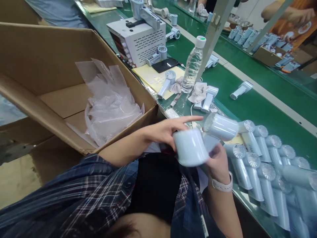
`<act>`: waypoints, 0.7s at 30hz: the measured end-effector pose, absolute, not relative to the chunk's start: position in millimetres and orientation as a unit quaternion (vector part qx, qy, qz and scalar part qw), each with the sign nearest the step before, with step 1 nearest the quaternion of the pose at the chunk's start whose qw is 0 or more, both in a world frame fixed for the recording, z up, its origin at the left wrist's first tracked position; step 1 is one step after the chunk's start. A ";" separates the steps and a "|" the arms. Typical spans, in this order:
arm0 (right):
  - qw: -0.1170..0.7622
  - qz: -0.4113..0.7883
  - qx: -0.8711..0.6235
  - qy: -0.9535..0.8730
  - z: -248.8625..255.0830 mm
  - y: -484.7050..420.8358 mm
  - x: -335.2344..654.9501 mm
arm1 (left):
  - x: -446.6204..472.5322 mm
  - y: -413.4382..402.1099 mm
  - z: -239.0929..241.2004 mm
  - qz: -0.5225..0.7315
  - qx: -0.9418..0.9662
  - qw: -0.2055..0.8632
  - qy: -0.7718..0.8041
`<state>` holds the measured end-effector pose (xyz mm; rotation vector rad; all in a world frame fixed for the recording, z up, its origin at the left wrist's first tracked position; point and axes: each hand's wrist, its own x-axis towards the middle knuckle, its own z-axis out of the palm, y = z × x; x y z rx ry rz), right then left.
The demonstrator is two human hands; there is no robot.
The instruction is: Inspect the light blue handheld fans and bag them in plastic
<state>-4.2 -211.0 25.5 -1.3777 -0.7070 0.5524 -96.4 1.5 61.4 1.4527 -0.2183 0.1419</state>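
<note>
My right hand [218, 162] grips the handles of two pale blue hand-held fans [190, 147] close to my chest. One fan head faces me and the other fan head [220, 125] points up and right. My left hand [166, 129] rests against the nearer fan's head. Its index finger is stretched out to the right and the other fingers curl round the head. A white watch [223, 185] sits on my right wrist.
An open cardboard box [37, 59] with clear plastic bags [109, 102] stands at the left. Several finished fans [262, 165] lie in a row on the green belt [260, 109] at the right. A water bottle [193, 66], a white vented machine [141, 39] and cloths lie beyond. Other people's hands work at the far side.
</note>
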 end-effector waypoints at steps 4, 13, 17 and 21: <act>0.784 0.260 -0.524 -0.208 35.7 -220.4 -3.7 | -91.5 1.0 41.6 0.142 0.496 0.856 0.016; 0.787 0.267 -0.511 -0.220 37.3 -217.5 -14.3 | -90.7 -36.6 30.7 0.108 0.488 0.865 -0.052; 0.778 0.302 -0.503 -0.227 33.5 -217.0 -17.5 | -93.9 -32.8 32.8 0.078 0.530 0.841 -0.073; 0.774 0.294 -0.517 -0.219 29.5 -210.3 -19.1 | -97.9 -28.7 39.2 0.056 0.523 0.849 -0.051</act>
